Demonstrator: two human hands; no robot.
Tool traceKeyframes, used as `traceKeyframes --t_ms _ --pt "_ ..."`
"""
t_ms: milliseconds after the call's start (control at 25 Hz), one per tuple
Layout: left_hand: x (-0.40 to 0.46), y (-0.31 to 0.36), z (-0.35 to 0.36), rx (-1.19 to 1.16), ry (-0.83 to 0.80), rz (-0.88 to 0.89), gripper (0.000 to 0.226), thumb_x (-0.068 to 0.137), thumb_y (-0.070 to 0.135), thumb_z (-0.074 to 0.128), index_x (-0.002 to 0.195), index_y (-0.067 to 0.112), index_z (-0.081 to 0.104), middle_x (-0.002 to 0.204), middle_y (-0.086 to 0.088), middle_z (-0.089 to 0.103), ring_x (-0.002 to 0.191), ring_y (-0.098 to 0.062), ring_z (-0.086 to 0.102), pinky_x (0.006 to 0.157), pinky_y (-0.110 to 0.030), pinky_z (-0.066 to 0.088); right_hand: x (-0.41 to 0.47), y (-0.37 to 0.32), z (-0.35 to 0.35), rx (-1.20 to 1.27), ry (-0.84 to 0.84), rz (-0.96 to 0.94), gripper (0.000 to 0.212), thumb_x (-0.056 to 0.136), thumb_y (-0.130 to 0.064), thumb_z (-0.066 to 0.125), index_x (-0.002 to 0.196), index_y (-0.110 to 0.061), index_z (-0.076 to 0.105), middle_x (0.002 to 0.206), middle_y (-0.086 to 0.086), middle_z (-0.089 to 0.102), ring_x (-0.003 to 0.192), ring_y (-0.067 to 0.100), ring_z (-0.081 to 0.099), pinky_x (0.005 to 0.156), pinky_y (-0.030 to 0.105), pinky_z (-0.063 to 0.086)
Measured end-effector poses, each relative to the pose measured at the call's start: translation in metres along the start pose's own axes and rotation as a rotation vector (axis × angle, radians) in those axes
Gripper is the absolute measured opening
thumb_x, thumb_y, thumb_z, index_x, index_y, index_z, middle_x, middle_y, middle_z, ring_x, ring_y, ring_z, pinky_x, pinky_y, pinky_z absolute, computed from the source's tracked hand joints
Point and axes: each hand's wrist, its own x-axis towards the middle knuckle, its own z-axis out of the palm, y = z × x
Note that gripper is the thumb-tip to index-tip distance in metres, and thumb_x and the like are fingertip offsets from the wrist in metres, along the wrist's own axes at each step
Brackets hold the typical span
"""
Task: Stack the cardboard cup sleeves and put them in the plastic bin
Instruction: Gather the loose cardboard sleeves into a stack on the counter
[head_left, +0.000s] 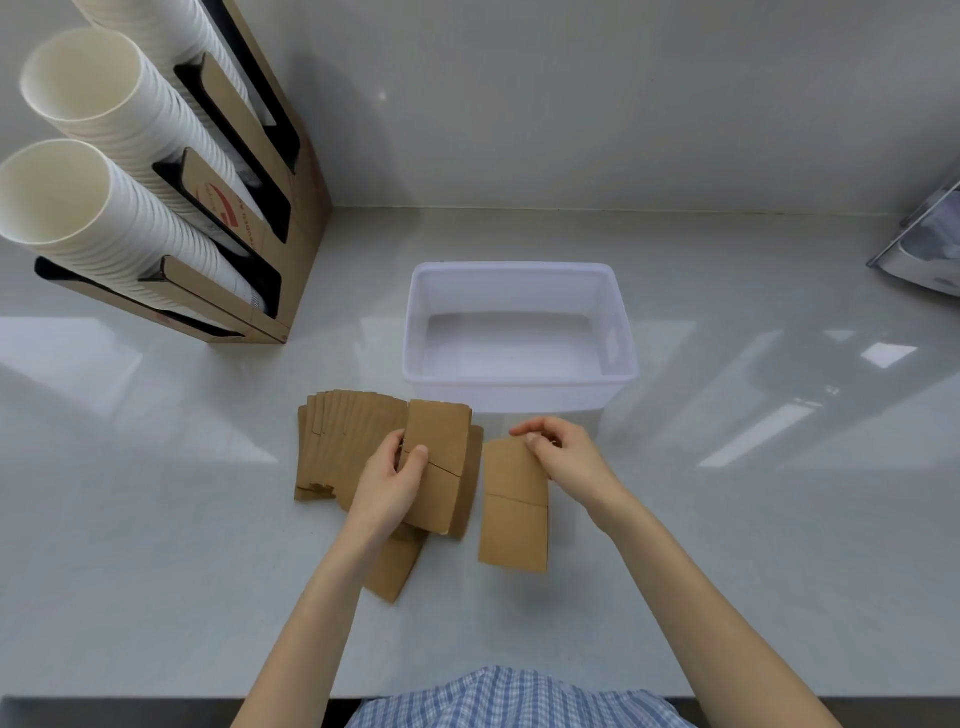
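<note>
Several flat brown cardboard cup sleeves (337, 441) lie fanned out on the grey counter just left of centre. My left hand (389, 483) grips one sleeve (439, 457) lifted above the fan. My right hand (566, 457) pinches the top edge of another sleeve (514, 514), which hangs tilted just right of the pile. One more sleeve (392, 571) pokes out below my left wrist. The translucent plastic bin (519, 387) stands open behind my hands, with nothing visible inside.
A cardboard dispenser (291, 208) with stacks of white paper cups (93, 197) leans at the back left. A grey appliance (924, 249) sits at the far right edge. A light wall rises behind the counter.
</note>
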Motion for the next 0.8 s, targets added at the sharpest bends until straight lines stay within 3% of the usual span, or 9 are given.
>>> traceKeyframes --t_ms 80,200,280,360,520,640,800 --pt "-0.001 -0.001 0.004 -0.001 -0.028 -0.01 0.02 0.095 0.018 0.039 0.111 0.019 0.05 0.091 0.014 0.057 0.086 -0.003 0.054 0.07 -0.015 0.041 0.0 -0.006 -0.002 0.175 -0.016 -0.023 0.024 0.092 -0.014 0.04 0.088 -0.025 0.061 0.087 -0.001 0.056 0.08 0.013 0.048 0.069 0.024 0.041" --pt "-0.003 0.0 0.009 0.004 -0.084 -0.041 0.023 0.095 0.022 0.036 0.112 0.016 0.05 0.106 0.009 0.059 0.103 -0.01 0.054 0.083 -0.018 0.044 0.002 -0.01 0.001 0.286 0.022 -0.064 0.017 0.092 -0.015 0.045 0.09 -0.025 0.059 0.092 0.002 0.058 0.082 0.015 0.052 0.071 0.027 0.046" --pt "-0.005 0.003 0.014 -0.033 -0.116 -0.059 0.02 0.096 0.024 0.033 0.109 0.019 0.048 0.109 0.01 0.055 0.099 -0.002 0.051 0.086 -0.019 0.042 0.004 -0.012 0.004 0.29 0.078 -0.082 0.011 0.09 -0.015 0.049 0.094 -0.021 0.058 0.087 0.0 0.056 0.076 0.013 0.052 0.063 0.02 0.047" --pt "-0.009 0.008 0.02 -0.098 -0.133 -0.077 0.017 0.097 0.026 0.031 0.108 0.025 0.044 0.096 0.016 0.05 0.09 0.002 0.046 0.085 -0.019 0.038 0.004 -0.011 0.008 0.29 0.124 -0.097 0.009 0.088 -0.013 0.054 0.096 -0.017 0.056 0.081 -0.004 0.054 0.071 0.008 0.052 0.054 0.013 0.046" --pt "-0.009 0.008 0.028 -0.126 -0.175 -0.061 0.032 0.092 0.028 0.046 0.119 0.013 0.05 0.109 -0.002 0.063 0.1 -0.017 0.06 0.086 -0.033 0.049 0.005 -0.008 0.017 0.254 0.178 -0.122 0.013 0.083 -0.012 0.061 0.082 -0.024 0.054 0.076 -0.005 0.056 0.068 0.007 0.054 0.048 0.01 0.046" --pt "-0.008 0.003 0.03 -0.092 -0.167 -0.049 0.032 0.09 0.023 0.051 0.12 0.015 0.048 0.11 -0.005 0.062 0.096 -0.02 0.061 0.076 -0.028 0.051 0.004 -0.007 0.021 0.245 0.218 -0.125 0.012 0.082 -0.012 0.062 0.086 -0.02 0.054 0.082 0.001 0.058 0.072 0.012 0.055 0.045 0.01 0.045" --pt "-0.008 0.002 0.028 -0.099 -0.152 -0.029 0.03 0.09 0.024 0.051 0.119 0.019 0.047 0.108 -0.001 0.061 0.097 -0.018 0.06 0.075 -0.025 0.051 0.001 -0.004 0.02 0.193 0.22 -0.069 0.024 0.083 -0.024 0.062 0.105 -0.018 0.052 0.104 0.005 0.056 0.083 0.013 0.053 0.066 0.018 0.048"
